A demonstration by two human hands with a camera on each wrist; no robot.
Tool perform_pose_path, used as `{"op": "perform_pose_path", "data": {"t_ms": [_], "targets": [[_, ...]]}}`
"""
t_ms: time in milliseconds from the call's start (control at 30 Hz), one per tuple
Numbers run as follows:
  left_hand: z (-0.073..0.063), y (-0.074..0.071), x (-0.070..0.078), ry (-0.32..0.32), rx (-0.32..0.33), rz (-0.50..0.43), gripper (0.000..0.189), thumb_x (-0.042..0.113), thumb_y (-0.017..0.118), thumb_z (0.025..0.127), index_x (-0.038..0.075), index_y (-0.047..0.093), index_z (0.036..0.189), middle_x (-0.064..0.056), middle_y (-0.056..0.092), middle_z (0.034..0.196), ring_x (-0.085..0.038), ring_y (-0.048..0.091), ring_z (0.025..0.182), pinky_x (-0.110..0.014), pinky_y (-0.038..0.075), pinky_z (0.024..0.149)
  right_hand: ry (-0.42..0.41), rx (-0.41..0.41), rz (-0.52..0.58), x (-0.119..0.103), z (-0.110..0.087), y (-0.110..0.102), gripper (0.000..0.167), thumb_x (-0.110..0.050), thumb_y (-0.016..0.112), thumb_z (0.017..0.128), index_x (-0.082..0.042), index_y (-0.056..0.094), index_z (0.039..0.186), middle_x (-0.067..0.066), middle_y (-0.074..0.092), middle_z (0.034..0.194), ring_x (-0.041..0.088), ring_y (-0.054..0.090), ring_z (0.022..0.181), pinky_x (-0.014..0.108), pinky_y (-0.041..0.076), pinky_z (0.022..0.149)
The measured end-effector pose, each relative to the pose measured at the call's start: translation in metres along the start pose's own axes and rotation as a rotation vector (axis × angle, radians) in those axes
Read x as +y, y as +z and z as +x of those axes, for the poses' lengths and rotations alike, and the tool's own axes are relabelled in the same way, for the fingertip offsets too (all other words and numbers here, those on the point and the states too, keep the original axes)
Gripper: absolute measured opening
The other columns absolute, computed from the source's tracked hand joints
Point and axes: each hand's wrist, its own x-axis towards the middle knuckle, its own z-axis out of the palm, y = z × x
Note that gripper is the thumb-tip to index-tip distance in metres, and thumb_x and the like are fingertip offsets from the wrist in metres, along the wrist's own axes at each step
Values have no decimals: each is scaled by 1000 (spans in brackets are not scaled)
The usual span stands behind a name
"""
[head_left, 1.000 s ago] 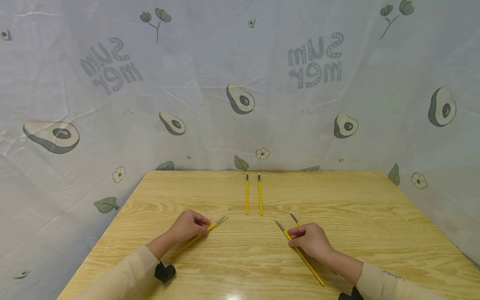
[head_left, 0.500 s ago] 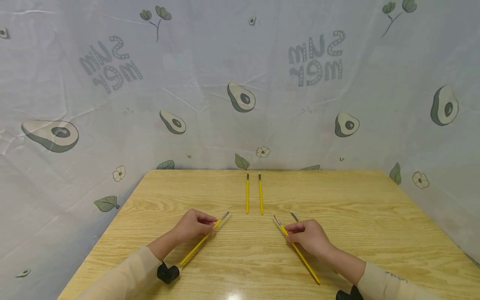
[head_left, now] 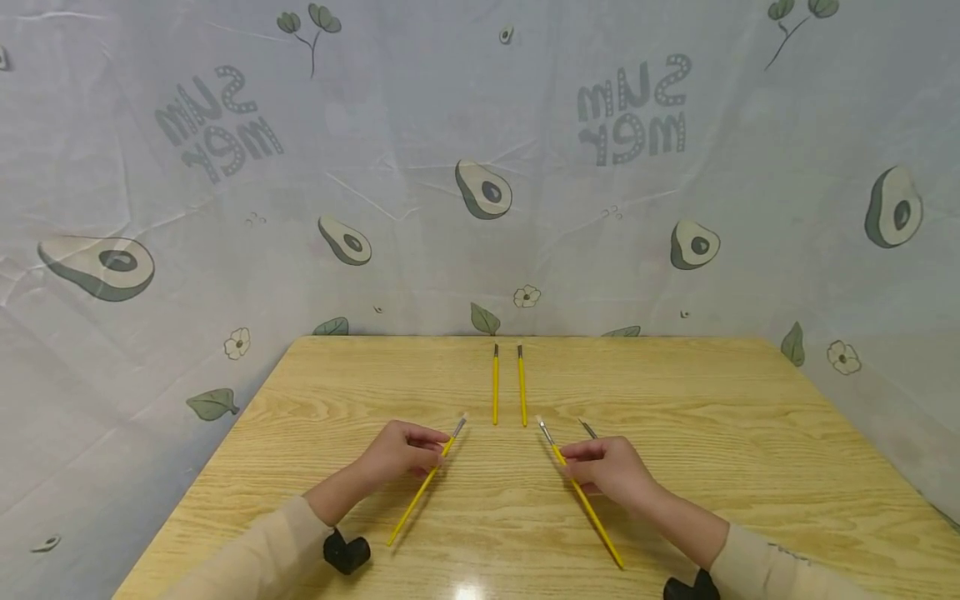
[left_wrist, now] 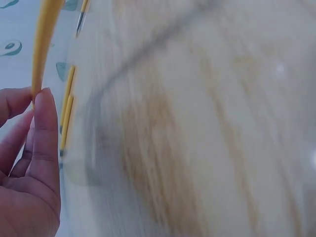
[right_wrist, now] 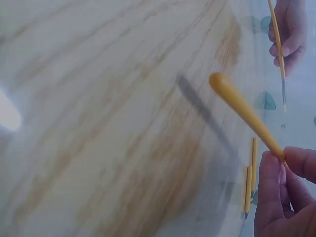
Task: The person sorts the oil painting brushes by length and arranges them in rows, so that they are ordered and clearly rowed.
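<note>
Head view: A person in pale sleeves [head_left: 258, 550] works at a wood-grained table [head_left: 480, 508], hands well apart. The left hand [head_left: 401, 454] pinches a yellow-handled brush [head_left: 415, 504], while the right hand [head_left: 609, 471] pinches a second brush [head_left: 594, 517]. The tips of both point away from the person and slant inward, toward the middle. Near the far edge, between the two hands and beyond them, a left-lying brush [head_left: 496, 392] and a right-lying brush [head_left: 522, 392] rest side by side without touching, dark ends toward the backdrop [head_left: 405, 125] with its avocado prints. The tip of a fifth brush [head_left: 588, 428] shows just past the right hand, which hides the rest; whether it is gripped or lies on the table cannot be told.

Left wrist view: Thumb and fingertips of the left hand meet on the yellow handle, which rises toward the top edge. The lying pair appears just beyond, and part of another brush [left_wrist: 82, 19] shows at the top.

Right wrist view: The right hand's thumb and fingers clasp the handle, its rounded end clear of the tabletop and apart from its shadow [right_wrist: 205, 111]. Across the table, the left hand holds its brush, pale tip down in this view.
</note>
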Motion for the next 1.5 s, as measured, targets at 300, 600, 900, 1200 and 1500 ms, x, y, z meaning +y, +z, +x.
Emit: {"op": "perform_pose_path", "data": {"t_ms": [300,600,900,1200,1500], "targets": [[-3,17,2,-12,-22,-63,31,3,71,86,-8,67,115,-8,67,88,-16,65,72,-33,57,62,4,-10,26,2,0,10,25,-2,70,87,7,68,110,9,66,90,20,65,81,36,57,65],[-7,36,2,-29,-4,-136,33,2,72,85,-8,66,116,-8,68,89,-15,63,68,-30,56,59,6,-11,56,3,-2,21,29,-2,70,88,10,66,114,12,68,94,20,66,83,37,57,67],[-12,59,5,-50,51,-191,33,-3,73,83,-9,67,115,-9,68,90,-14,63,67,-29,56,57,-6,-8,47,-1,-1,31,29,3,69,86,6,67,115,9,68,89,18,63,75,34,55,61],[-14,71,3,-74,103,-218,33,-2,73,84,-8,66,115,-7,64,89,-14,65,70,-30,57,60,12,-5,59,2,0,42,28,5,70,84,4,70,112,7,66,87,17,62,73,34,56,61],[-14,75,1,-79,140,-188,31,-3,72,84,-8,67,114,-8,64,86,-15,65,71,-32,58,61,9,-20,64,-1,0,53,26,7,68,85,5,70,111,12,66,87,15,61,71,34,56,60]]}}
